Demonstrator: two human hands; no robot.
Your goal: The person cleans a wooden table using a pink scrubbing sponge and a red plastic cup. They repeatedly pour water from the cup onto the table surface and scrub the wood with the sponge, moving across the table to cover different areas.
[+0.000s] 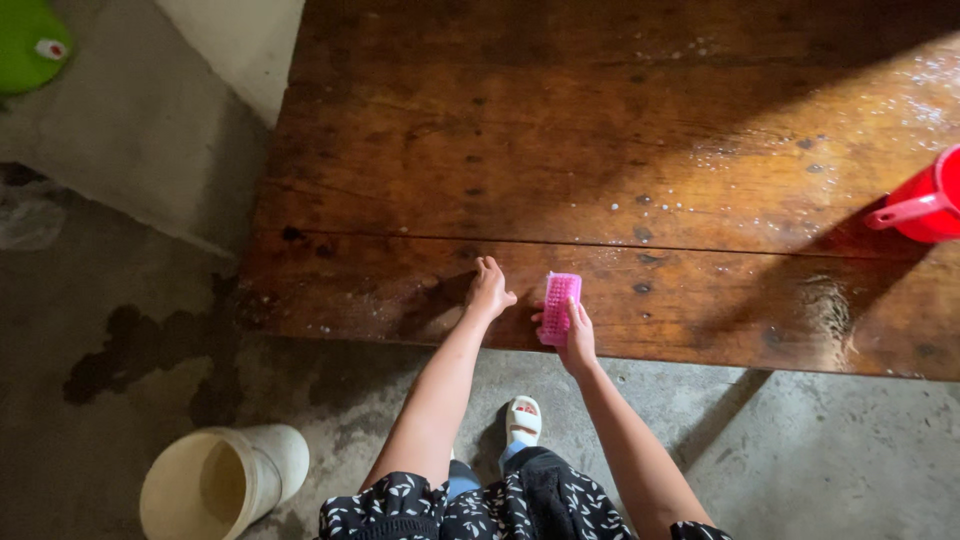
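A pink scrubbing brush (559,307) stands near the front edge of a wide, dark wooden table (620,150), its long axis running away from the person, almost straight across the boards. The right hand (572,335) grips the brush from its near end, fingers wrapped around its sides, so the brush lies just beyond that hand, toward the middle of the table. Just to the left of the brush, the left hand (489,290) rests on the wet wood with fingers spread and holds nothing; it is near the brush but not touching it. The right hand is the one on the brush. Beyond the brush, soap suds (700,150) speckle the table, thicker toward its far right side, where a red plastic jug (925,205) with a handle sits at the table's edge. Below the brush, off the table, a foot in a white sandal (523,420) stands on a grey concrete floor (830,460). Lower left of the brush, a cream bucket (225,480) stands on the floor beside a dark water stain (140,350).
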